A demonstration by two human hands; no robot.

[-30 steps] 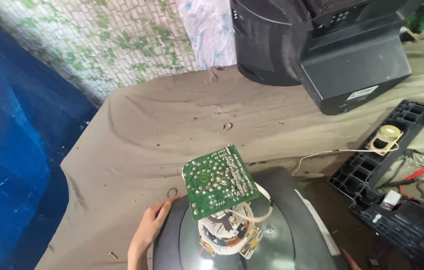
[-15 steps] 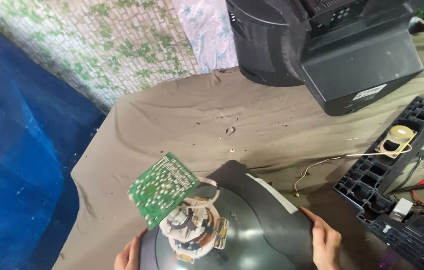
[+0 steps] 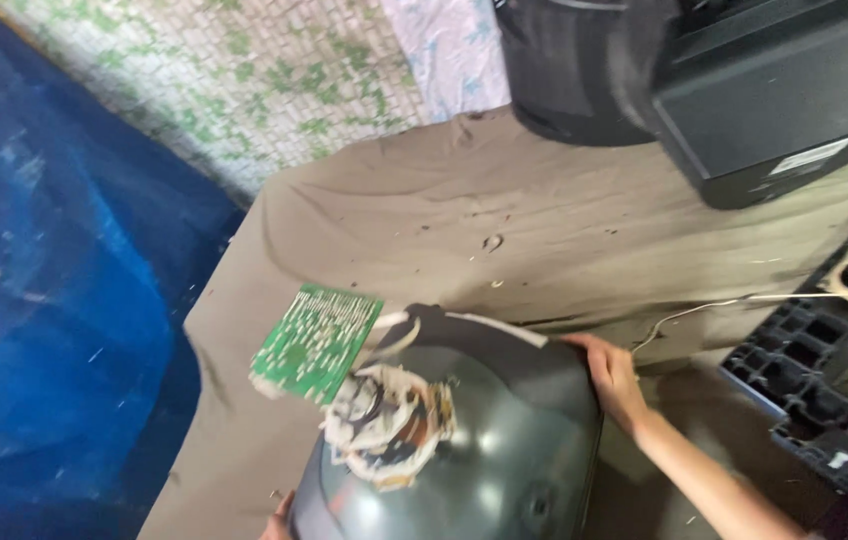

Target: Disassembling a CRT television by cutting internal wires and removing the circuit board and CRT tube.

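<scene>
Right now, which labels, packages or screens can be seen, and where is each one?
White label: small rectangle on the front of the black monitor casing, top right.
Picture tube: dark grey glass funnel, bottom centre, its screen side hidden.
No packages show.
</scene>
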